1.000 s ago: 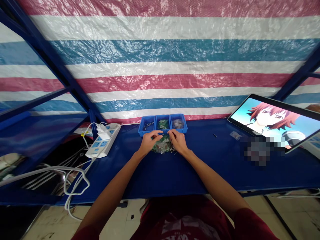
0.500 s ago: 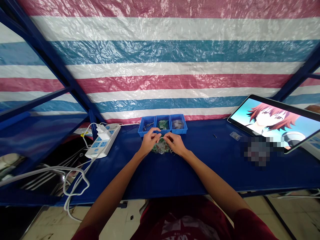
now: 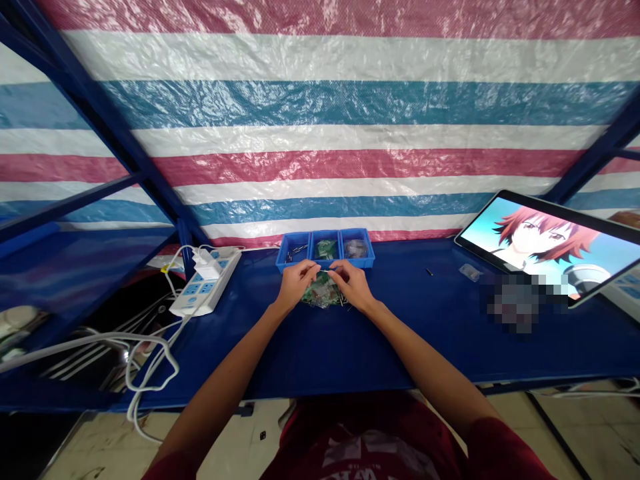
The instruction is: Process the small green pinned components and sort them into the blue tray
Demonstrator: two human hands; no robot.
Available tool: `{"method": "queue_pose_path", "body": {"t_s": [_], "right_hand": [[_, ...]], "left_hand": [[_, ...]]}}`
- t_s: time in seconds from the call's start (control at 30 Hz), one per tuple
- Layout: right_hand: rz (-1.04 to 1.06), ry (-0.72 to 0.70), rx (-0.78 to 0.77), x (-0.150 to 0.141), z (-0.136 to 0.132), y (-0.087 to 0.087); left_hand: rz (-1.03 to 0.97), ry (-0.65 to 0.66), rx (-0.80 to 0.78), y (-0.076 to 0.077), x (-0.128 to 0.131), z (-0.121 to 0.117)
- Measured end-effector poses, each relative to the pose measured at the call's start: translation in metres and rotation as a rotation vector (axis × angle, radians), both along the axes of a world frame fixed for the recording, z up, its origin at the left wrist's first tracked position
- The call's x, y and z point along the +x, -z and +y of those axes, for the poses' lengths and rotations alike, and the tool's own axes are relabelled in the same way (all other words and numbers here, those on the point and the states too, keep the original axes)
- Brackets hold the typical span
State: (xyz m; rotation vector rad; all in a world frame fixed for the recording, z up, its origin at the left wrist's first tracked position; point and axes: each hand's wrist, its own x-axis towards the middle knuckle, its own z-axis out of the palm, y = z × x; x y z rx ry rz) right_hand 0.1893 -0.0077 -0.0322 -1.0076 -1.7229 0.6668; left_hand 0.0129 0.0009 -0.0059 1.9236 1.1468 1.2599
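Note:
My left hand [image 3: 296, 283] is closed in a pinch at the left end of a small thin pale rod [image 3: 325, 270]. My right hand [image 3: 354, 283] pinches the rod's other end, so it lies level between the fingertips. Its exact kind is too small to make out. Just below the hands, a clear plastic bag with green parts [image 3: 323, 293] rests on the blue table. Several thin metal pieces [image 3: 343, 300] lie beside it, partly hidden by my right hand. Behind the hands stands a blue three-compartment tray [image 3: 325, 263].
The tray holds metal pieces [image 3: 297, 253], green bagged parts [image 3: 326, 249] and clear bags [image 3: 355, 249]. A white power strip [image 3: 205, 293] with cables lies left. On the right are a tablet [image 3: 550, 243], a small clear packet [image 3: 470, 272] and a tiny dark piece [image 3: 429, 272].
My right hand has moved left from over the metal pieces to meet my left hand. My left fingers, apart earlier, have closed on the rod.

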Motion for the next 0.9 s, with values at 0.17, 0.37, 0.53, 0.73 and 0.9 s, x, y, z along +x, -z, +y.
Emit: {"method": "queue_pose_path", "body": {"t_s": [0.17,0.37,0.53,0.73,0.9], "right_hand": [[-0.055,-0.032,0.067,-0.001,0.001,0.002],[-0.069,-0.011,0.062,-0.001,-0.002,-0.002],[-0.029,0.001,0.046,-0.001,-0.002,-0.002],[0.172,-0.022,-0.084,-0.002,-0.002,-0.003],[0.023,-0.019,-0.054,-0.006,-0.003,-0.002]], "left_hand": [[0.019,-0.063,0.035,-0.002,0.002,-0.003],[0.022,-0.07,0.043,-0.001,0.003,-0.004],[-0.231,-0.003,-0.116,0.001,0.003,0.0],[-0.257,0.089,-0.131,0.004,0.004,0.005],[-0.216,0.083,-0.064,0.008,0.007,0.004]]}}
